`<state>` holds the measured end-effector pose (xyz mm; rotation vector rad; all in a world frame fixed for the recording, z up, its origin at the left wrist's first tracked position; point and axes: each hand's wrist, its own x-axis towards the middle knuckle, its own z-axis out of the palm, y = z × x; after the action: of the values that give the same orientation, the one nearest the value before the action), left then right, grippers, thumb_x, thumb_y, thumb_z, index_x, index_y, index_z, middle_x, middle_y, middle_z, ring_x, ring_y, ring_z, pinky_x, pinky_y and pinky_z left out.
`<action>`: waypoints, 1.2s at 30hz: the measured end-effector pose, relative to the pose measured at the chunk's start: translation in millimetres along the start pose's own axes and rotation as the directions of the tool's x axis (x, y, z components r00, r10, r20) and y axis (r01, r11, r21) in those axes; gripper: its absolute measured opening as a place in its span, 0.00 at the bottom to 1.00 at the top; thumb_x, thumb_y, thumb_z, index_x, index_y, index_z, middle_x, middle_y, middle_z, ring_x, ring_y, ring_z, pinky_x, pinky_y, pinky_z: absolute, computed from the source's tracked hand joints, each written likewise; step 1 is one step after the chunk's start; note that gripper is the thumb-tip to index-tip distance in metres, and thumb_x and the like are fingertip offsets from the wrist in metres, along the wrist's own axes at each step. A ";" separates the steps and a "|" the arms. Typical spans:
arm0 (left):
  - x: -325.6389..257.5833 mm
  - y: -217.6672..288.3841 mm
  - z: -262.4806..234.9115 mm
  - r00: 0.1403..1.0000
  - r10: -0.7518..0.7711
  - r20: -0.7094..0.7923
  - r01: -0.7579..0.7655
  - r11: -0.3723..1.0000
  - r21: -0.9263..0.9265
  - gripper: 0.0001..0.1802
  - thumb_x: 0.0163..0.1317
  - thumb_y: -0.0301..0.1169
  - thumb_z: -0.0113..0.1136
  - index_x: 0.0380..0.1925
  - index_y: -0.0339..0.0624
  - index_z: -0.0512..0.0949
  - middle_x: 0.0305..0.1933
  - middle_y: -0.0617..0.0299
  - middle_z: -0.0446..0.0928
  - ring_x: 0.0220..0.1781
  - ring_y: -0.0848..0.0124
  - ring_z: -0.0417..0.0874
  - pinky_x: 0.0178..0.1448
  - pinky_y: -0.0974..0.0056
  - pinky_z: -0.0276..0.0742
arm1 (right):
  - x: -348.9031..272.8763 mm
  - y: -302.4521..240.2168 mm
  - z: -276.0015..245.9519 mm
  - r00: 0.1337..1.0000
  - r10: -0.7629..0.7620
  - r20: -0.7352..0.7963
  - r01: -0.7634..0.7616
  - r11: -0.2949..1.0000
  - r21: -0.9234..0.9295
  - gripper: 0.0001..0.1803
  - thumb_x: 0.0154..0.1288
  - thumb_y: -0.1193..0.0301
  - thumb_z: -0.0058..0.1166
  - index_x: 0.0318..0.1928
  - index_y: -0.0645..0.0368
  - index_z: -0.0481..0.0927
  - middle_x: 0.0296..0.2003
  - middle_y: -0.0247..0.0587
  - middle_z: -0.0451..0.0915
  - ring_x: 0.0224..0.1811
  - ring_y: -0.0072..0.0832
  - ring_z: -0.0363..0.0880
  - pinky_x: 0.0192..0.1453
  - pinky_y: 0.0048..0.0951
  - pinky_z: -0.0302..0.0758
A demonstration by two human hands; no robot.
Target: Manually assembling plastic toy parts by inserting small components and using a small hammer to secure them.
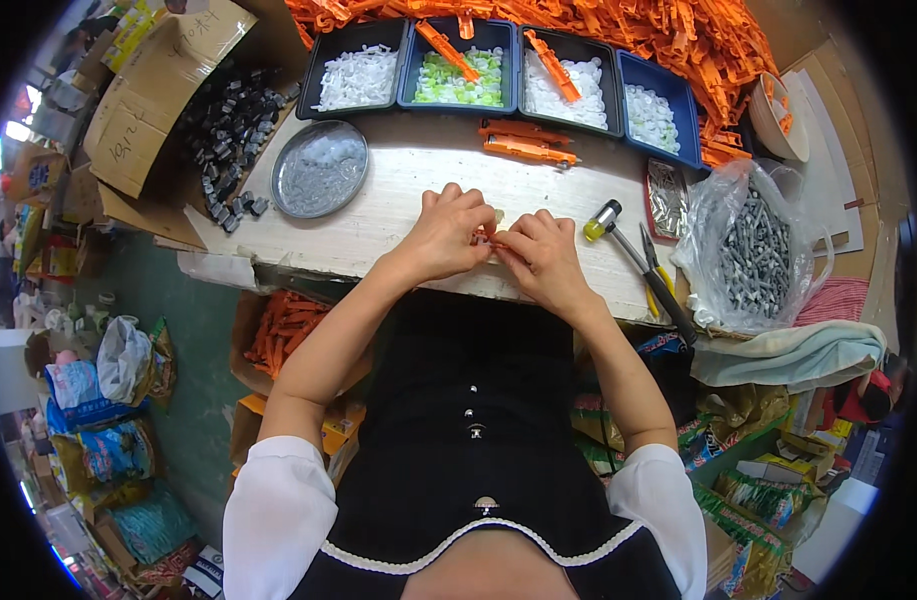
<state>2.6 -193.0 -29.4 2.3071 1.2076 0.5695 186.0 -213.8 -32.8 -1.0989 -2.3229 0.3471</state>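
My left hand (444, 230) and my right hand (544, 258) meet over the near edge of the white table (408, 172). Fingers of both are closed on a small orange plastic part (483, 240), mostly covered by the fingertips. Something small and pale yellowish (498, 215) shows just beyond it. A few orange plastic pieces (528, 148) lie farther back on the table. To the right of my right hand rests a hammer (603, 220) with a yellow-and-black head, beside pliers (658, 270) with yellow handles.
Along the back stand bins of small white and green parts (460, 78) before an orange heap (618, 25). A round grey dish (319, 170) and a carton of dark pieces (148, 110) are left; a clear bag of grey parts (753, 250) and a tray of metal pins (665, 198) are right.
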 end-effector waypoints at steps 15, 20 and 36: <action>182.3 77.9 10.2 0.923 0.319 0.217 -0.384 0.806 0.450 0.10 0.43 0.36 0.62 0.23 0.43 0.79 0.30 0.59 0.75 0.42 0.59 0.71 0.47 0.51 0.60 | -49.2 136.1 -107.8 0.846 0.435 -0.309 -0.527 0.774 -0.353 0.05 0.52 0.72 0.54 0.31 0.56 0.79 0.31 0.40 0.75 0.39 0.38 0.73 0.39 0.41 0.66; 280.4 67.0 63.5 0.925 0.374 0.074 -0.344 0.735 0.584 0.08 0.42 0.35 0.63 0.21 0.45 0.80 0.28 0.60 0.78 0.42 0.59 0.73 0.47 0.49 0.60 | -42.7 150.5 -101.2 0.809 0.542 -0.227 -0.579 0.668 -0.468 0.12 0.52 0.66 0.55 0.37 0.56 0.77 0.35 0.44 0.74 0.41 0.41 0.72 0.41 0.44 0.66; 297.6 54.1 76.4 0.979 0.184 -0.084 -0.186 0.982 -0.025 0.06 0.45 0.27 0.56 0.24 0.43 0.81 0.27 0.52 0.78 0.32 0.56 0.79 0.40 0.53 0.72 | -47.8 158.0 -98.1 0.842 0.475 -0.257 -0.539 0.764 -0.355 0.03 0.52 0.72 0.51 0.28 0.53 0.78 0.28 0.40 0.76 0.36 0.37 0.75 0.40 0.43 0.61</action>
<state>236.5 13.1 -17.2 2.4045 1.0171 0.7500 367.1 -150.5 -39.7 -1.9098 -1.9686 -0.0546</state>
